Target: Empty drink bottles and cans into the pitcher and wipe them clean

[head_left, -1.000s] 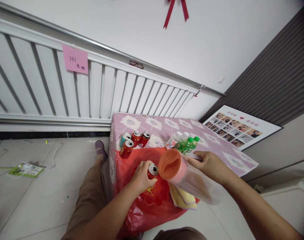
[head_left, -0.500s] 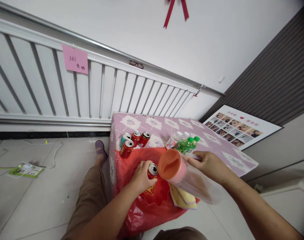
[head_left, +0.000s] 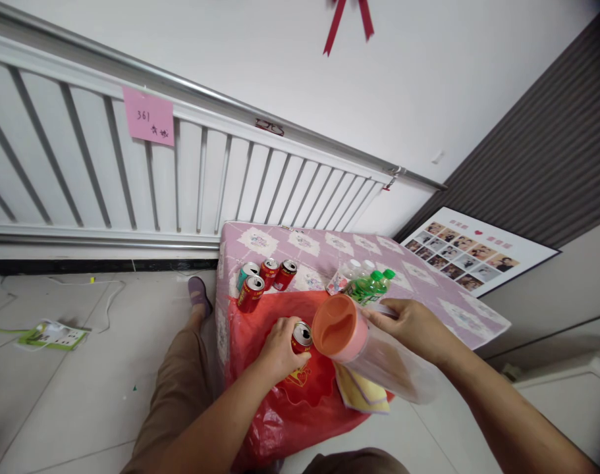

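Note:
My left hand (head_left: 283, 352) is closed around an opened red drink can (head_left: 301, 338), over a red tray (head_left: 304, 390) with a wavy rim and yellow print. In my right hand (head_left: 403, 322) is the handle of a clear plastic pitcher (head_left: 391, 368) with an orange lid (head_left: 335, 324). The pitcher lies tilted, its lid end right beside the can's top. Whether liquid runs between them I cannot tell. A folded yellow cloth (head_left: 361, 388) sits below the pitcher, partly hidden by it.
Several opened cans (head_left: 251, 293) stand at the table's left. Green-capped bottles (head_left: 371, 284) are behind the pitcher. Red plastic sheeting (head_left: 284, 434) covers the near part of the flowered tablecloth (head_left: 339, 243). A white radiator (head_left: 191, 171) runs along the wall behind; a photo board (head_left: 477, 250) leans at right.

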A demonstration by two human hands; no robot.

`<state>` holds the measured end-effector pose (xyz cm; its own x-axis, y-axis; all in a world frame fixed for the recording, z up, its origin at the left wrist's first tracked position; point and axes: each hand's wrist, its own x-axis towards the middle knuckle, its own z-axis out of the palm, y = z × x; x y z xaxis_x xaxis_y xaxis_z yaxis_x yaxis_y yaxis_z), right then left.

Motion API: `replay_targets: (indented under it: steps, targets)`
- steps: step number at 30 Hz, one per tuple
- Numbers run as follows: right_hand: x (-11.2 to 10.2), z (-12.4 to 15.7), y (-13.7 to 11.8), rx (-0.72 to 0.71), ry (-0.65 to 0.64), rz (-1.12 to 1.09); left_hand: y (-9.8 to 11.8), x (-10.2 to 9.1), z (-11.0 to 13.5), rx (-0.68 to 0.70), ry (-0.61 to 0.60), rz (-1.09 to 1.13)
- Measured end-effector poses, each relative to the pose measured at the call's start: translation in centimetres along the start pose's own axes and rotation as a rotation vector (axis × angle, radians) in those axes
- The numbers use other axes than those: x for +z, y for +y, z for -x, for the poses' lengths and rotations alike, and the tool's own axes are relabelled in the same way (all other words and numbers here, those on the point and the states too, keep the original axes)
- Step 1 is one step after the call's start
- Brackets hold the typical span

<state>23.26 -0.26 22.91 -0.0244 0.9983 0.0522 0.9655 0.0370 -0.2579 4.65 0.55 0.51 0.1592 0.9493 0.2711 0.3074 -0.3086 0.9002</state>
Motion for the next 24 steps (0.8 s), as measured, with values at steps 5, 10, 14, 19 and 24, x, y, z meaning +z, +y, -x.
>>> replay_targets:
  steps: [5, 10, 14, 19, 24]
  targets:
    - [0.04, -0.01, -0.15, 0.015, -0.008, 0.007, 0.12, -0.08, 0.06, -0.003, -0.001, 0.006]
    - [0.03, -0.02, -0.17, 0.011, -0.002, -0.011, 0.05, 0.0, 0.05, -0.002, 0.003, 0.014]
    - [0.05, 0.0, -0.17, 0.001, 0.001, -0.01, -0.09, 0.1, 0.02, -0.004, 0.005, 0.018]
    - [0.11, -0.03, -0.2, 0.002, 0.003, 0.004, -0.02, 0.07, 0.04, -0.007, 0.003, 0.008]
    - [0.13, -0.1, -0.25, 0.013, -0.022, 0.023, 0.06, 0.04, 0.04, -0.006, -0.003, -0.001]
